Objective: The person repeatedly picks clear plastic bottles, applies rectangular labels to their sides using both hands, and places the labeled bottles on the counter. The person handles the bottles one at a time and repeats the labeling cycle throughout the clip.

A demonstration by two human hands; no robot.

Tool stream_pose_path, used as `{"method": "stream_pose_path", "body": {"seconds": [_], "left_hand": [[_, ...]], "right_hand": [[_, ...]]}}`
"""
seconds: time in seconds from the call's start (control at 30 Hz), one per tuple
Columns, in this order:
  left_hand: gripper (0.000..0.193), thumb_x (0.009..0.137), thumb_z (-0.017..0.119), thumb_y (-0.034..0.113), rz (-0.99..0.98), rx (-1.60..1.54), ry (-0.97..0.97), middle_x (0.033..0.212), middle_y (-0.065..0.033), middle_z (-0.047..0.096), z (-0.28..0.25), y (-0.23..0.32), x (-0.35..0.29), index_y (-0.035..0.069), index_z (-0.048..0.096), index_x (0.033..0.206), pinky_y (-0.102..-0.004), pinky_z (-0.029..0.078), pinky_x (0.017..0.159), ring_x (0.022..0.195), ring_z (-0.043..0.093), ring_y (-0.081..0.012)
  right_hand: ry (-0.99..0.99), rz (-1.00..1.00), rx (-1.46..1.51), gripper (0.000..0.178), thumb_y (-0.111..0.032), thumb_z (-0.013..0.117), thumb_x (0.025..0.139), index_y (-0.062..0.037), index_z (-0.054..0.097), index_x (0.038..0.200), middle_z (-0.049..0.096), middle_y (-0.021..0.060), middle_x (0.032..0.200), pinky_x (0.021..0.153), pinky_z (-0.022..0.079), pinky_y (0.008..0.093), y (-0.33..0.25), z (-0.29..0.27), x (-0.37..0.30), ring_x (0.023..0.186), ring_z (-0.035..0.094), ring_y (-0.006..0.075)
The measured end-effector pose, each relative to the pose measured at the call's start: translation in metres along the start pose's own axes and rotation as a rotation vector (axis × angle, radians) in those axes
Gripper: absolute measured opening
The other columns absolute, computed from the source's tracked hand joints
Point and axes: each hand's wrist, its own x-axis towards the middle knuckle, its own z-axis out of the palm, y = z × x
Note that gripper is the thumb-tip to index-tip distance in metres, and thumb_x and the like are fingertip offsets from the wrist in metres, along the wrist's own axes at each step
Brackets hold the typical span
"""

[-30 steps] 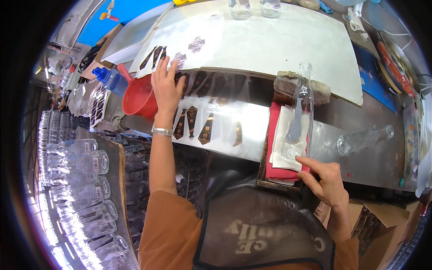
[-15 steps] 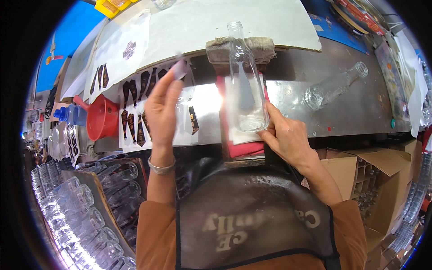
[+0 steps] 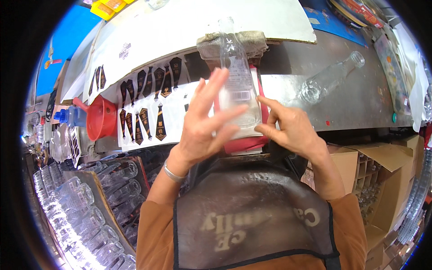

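A clear glass bottle (image 3: pixel 238 84) lies with its neck away from me on a folded grey cloth (image 3: pixel 258 42) and its body over a white and red pad (image 3: pixel 245 145). Pale print with a barcode shows through its body. My right hand (image 3: pixel 290 128) holds the bottle at the right side of its base, index finger and thumb set apart along the edge. Over the bottle's left side my left hand (image 3: pixel 204 121) is open, fingers spread and slightly blurred; whether it touches the glass is unclear. Left of it lies a white sheet (image 3: pixel 173 128) with dark tie-shaped decals (image 3: pixel 160 123).
Another clear bottle (image 3: pixel 330 78) lies on the metal table at right. A red scoop (image 3: pixel 101 118) and a blue bottle (image 3: pixel 74 115) stand at left. Many glass bottles (image 3: pixel 85 202) fill racks at lower left. An open carton with dividers (image 3: pixel 387 180) is at lower right.
My left hand has come right from above the decal sheet to the bottle, and its pinch has opened. The bottle now shows its printed side. My right hand stays at the base.
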Motion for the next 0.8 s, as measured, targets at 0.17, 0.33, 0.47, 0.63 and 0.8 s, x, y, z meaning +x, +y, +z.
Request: {"method": "stream_pose_path", "body": {"seconds": [0.17,0.33,0.47,0.63,0.8], "left_hand": [[0.043,0.088,0.07,0.009,-0.277,-0.189,0.15,0.156,-0.0246,0.037,0.016,-0.018,0.014,0.011,0.068,0.13,-0.0409,0.042,0.11,0.14,0.045,-0.0368],[0.049,0.087,0.071,0.008,-0.235,-0.107,0.163,0.155,-0.0243,0.039,0.03,-0.016,0.011,0.012,0.063,0.136,-0.042,0.043,0.109,0.138,0.048,-0.0366],[0.05,0.088,0.071,0.009,-0.293,-0.197,0.199,0.153,-0.0236,0.041,0.036,-0.013,0.006,0.012,0.062,0.137,-0.0436,0.043,0.11,0.137,0.048,-0.0365],[0.05,0.089,0.071,0.01,-0.278,-0.166,0.205,0.152,-0.0217,0.045,0.037,-0.01,0.008,0.011,0.061,0.138,-0.0441,0.043,0.11,0.137,0.048,-0.0366],[0.05,0.089,0.071,0.01,-0.282,-0.161,0.207,0.151,-0.0216,0.045,0.038,-0.01,0.008,0.009,0.061,0.138,-0.0444,0.043,0.11,0.138,0.047,-0.0366]], "right_hand": [[0.034,0.113,0.353,0.038,-0.013,0.063,0.096,0.0007,0.06,0.131,0.06,0.0012,0.07,0.064,0.046,0.026,0.003,-0.016,0.026,0.065,0.055,0.0075],[0.041,0.142,0.491,0.033,-0.017,0.054,0.104,0.0009,0.06,0.131,0.062,0.0015,0.077,0.071,0.048,0.0246,0.017,-0.001,0.04,0.075,0.058,0.0073],[0.082,0.119,0.448,0.033,-0.016,0.054,0.103,-0.0004,0.059,0.133,0.062,0.0015,0.075,0.069,0.049,0.0248,0.009,0.005,0.03,0.071,0.059,0.0079],[0.241,-0.045,0.177,0.041,-0.009,0.057,0.099,-0.0078,0.057,0.14,0.063,0.0081,0.073,0.063,0.051,0.0281,0.0,0.012,0.015,0.065,0.062,0.0133],[0.253,-0.172,-0.214,0.045,-0.005,0.062,0.092,-0.0129,0.061,0.137,0.068,0.0135,0.082,0.06,0.052,0.0344,-0.006,0.012,0.005,0.062,0.063,0.0237]]}}
